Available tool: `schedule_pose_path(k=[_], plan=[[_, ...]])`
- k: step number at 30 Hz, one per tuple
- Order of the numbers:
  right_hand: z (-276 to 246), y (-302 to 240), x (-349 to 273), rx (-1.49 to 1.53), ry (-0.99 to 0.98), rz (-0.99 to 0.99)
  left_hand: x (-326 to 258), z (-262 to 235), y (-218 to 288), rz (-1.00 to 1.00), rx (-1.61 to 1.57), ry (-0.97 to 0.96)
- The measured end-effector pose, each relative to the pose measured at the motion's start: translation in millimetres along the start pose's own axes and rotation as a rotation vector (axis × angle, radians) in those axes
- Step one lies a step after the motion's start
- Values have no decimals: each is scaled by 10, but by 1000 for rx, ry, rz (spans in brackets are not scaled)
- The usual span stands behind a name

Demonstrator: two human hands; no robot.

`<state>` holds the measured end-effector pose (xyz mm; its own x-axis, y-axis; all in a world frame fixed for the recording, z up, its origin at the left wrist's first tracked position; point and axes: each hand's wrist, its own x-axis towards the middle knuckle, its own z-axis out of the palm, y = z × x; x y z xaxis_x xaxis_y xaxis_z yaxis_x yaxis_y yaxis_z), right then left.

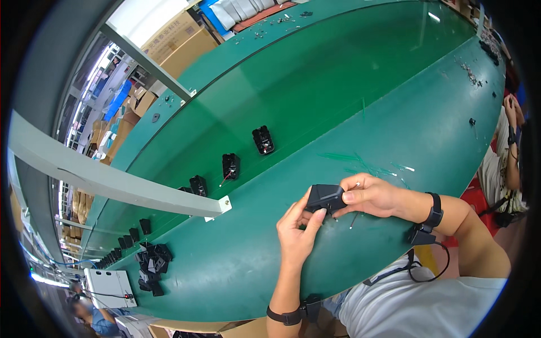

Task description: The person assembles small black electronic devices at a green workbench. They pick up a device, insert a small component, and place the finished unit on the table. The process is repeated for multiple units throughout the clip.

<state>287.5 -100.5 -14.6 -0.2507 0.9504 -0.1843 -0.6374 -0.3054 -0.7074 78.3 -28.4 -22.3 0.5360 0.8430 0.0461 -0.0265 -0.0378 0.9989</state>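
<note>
Between my two hands is a black plastic housing (pixel 326 196), held a little above the green table. My left hand (pixel 298 228) grips its left side, with the thumb at the lower edge. The fingers of my right hand (pixel 369 196) close on its right end, thumb on top. Thin wires with small pale connector ends hang out by my right fingers. What lies inside or beneath the housing is hidden. Thin green strips (pixel 360 166) lie scattered on the table just beyond my hands.
Open black housings (pixel 263 139) stand along the darker green belt (pixel 315 84), some with red wires. A pile of black parts (pixel 152 265) lies at the left, near a white box (pixel 110 287). A grey metal frame (pixel 124 180) crosses the left side. Another person (pixel 510 135) sits at the far right.
</note>
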Motion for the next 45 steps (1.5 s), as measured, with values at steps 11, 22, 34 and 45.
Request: schedule_pose_path(k=[11, 22, 34, 45], plan=[[64, -65, -46, -157, 27, -176, 18, 98, 32, 130, 280, 79], [-18, -148, -65, -152, 58, -68, 54, 110, 73, 290, 530, 79], [198, -49, -9, -145, 53, -117, -41, -107, 106, 405, 460, 55], [-94, -554, 1324, -1686, 370, -586, -67, -443, -53, 382, 568, 229]])
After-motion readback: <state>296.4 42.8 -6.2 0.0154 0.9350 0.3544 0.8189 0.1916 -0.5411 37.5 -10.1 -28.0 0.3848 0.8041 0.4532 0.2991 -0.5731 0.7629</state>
